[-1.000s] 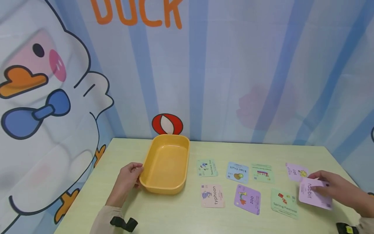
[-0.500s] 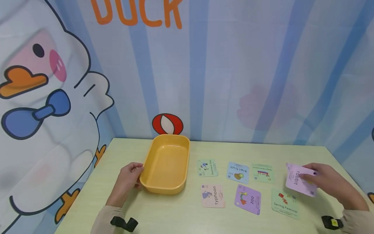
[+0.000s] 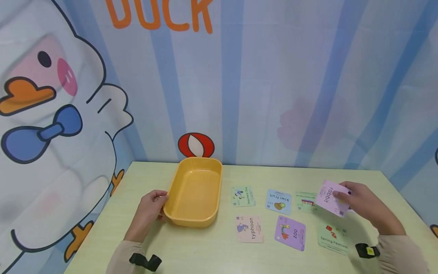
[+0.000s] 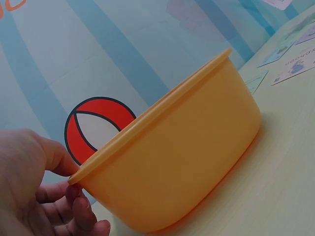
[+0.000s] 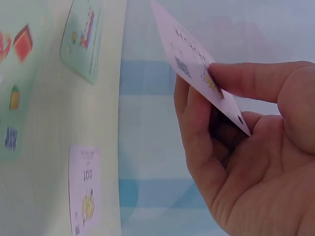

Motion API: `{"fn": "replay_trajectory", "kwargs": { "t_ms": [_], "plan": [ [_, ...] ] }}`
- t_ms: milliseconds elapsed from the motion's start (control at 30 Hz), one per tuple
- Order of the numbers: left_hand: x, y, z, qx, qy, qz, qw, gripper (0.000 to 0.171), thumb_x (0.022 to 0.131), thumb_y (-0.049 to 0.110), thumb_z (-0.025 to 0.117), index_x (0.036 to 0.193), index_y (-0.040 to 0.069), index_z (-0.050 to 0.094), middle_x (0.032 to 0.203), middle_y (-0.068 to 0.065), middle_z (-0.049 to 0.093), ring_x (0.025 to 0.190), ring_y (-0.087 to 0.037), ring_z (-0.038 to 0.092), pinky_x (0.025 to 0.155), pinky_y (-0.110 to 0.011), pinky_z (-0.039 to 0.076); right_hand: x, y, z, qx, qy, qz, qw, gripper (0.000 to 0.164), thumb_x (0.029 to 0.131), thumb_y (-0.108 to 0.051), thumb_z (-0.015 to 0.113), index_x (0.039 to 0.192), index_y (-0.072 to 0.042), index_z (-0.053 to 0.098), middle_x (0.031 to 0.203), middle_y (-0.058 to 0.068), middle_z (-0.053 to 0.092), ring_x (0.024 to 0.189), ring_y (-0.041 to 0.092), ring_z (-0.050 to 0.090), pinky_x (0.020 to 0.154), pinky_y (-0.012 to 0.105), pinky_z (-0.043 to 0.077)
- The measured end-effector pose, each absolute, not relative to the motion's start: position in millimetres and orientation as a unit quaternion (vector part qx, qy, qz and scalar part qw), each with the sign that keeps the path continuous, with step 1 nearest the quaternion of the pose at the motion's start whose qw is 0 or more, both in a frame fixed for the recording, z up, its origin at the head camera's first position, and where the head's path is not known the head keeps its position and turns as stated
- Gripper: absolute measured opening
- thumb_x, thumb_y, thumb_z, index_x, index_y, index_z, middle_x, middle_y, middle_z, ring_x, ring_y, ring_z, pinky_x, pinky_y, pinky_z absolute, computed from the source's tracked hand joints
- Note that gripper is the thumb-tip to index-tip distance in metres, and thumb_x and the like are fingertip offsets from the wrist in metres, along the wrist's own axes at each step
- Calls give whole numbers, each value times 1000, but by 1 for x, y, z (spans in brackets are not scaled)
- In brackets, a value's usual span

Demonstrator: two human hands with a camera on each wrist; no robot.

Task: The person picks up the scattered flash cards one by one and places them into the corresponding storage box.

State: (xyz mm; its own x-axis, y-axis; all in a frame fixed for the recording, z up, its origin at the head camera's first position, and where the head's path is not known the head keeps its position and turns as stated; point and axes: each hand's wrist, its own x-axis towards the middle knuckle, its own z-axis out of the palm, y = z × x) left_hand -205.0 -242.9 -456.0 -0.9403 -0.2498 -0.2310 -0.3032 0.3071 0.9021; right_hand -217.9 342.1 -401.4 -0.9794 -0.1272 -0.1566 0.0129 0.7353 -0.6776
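My left hand (image 3: 149, 211) pinches the left rim of a yellow plastic tub (image 3: 195, 196), thumb over the rim and fingers beneath it in the left wrist view. The tub stands on the table. A light purple "rabbit" card (image 3: 330, 199) is pinched between thumb and fingers of my right hand (image 3: 367, 207), raised above the table. In the right wrist view, the "cat" card (image 5: 85, 189) lies on the table below that hand; in the head view the hand mostly hides it. The raised card overlaps the green card with a dragon boat (image 3: 304, 201).
More cards lie face up: "Teachers' Day" (image 3: 243, 196), "kiwi fruit" (image 3: 278, 201), "typhoon" (image 3: 249, 230), "zoo" (image 3: 290, 233) and "Spring Festival" (image 3: 332, 238). Behind the pale table (image 3: 191, 251) hangs a blue striped backdrop (image 3: 260, 83) printed with a duck.
My right hand has carried the "rabbit" card leftward and up, from near the "cat" card to beside the dragon boat card. The left hand and the tub have stayed put.
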Motion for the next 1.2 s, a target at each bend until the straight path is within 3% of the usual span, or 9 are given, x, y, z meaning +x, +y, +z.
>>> {"fn": "replay_trajectory", "kwargs": {
  "t_ms": [367, 1200],
  "plan": [
    [-206, -243, -456, -172, 809, 562, 21, 33, 104, 26, 54, 128, 3, 57, 105, -14, 61, 75, -22, 59, 64, -30, 53, -228, 308, -394, -38, 923, -374, 87, 48, 105, -29, 52, 133, 9, 50, 111, 15, 67, 87, 21, 61, 74, 37, 46],
    [-206, -245, -458, -160, 804, 573, 12, 31, 103, 24, 54, 126, 3, 59, 94, -10, 59, 72, -20, 57, 61, -30, 53, -245, 244, -391, -60, 879, -466, 86, 42, 99, -29, 66, 122, 5, 58, 108, 14, 68, 87, 20, 70, 80, 39, 59]
  ]
}}
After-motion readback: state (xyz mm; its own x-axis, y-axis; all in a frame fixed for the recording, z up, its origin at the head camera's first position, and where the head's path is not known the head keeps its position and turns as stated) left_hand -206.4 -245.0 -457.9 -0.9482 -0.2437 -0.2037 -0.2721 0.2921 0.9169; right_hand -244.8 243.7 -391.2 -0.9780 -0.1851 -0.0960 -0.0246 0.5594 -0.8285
